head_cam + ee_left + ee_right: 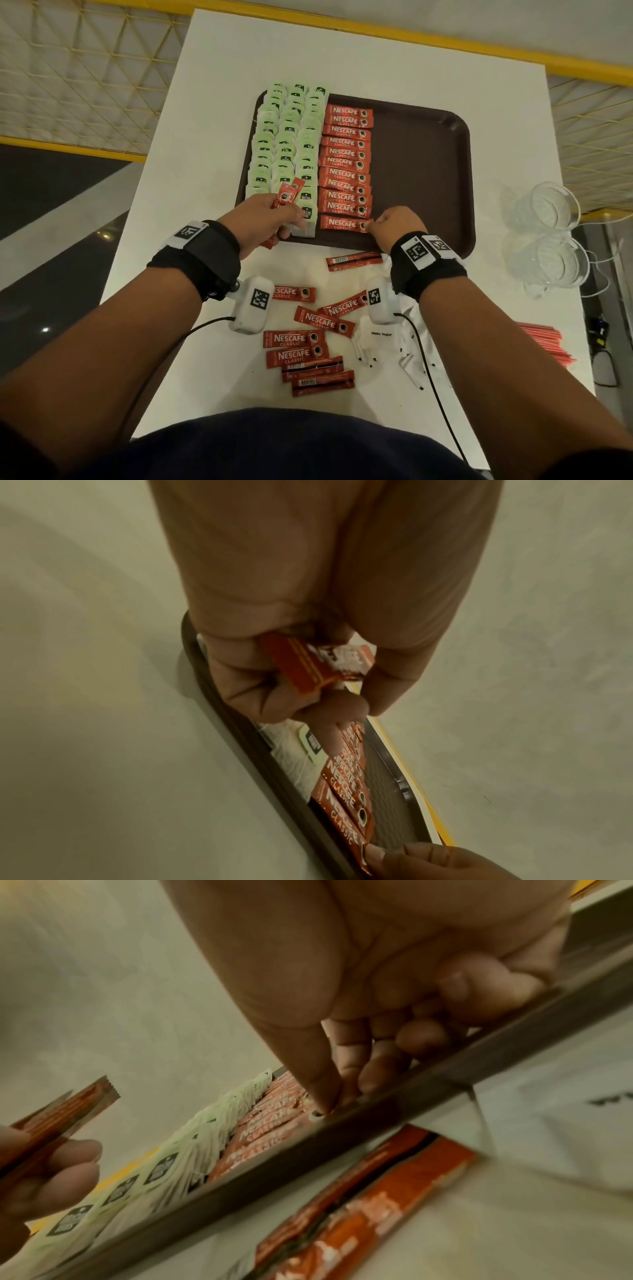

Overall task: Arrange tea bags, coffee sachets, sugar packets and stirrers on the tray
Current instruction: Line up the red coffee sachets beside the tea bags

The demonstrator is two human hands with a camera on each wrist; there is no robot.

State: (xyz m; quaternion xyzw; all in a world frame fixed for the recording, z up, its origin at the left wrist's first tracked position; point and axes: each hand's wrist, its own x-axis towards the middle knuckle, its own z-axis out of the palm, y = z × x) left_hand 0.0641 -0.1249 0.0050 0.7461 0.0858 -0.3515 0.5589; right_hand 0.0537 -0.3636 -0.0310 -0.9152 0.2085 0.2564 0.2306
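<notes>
Laying the nearest coffee sachet [345, 223] into the red column on the tray [421, 164].

Right hand [394, 228] down at the tray's near rim, thumb and forefinger pinching the right-hand end of that sachet, other fingers curled under. Sachet flat on the tray floor, long axis running across the tray, parallel to the column of sachets [345, 161] beyond it, a slight gap from the last one. Left hand [263, 219] raised over the tray's near-left corner, just left of the sachet, fingers closed round a small bundle of spare sachets [286, 193], their ends fanning upward above the tea bags [287, 137]. Right hand nearer, so probably a short nudge away from the rim to close the gap. More loose sachets [310, 346], sugar packets [380, 337] and stirrers [544, 342] on the table [222, 102], nearer than the tray.
</notes>
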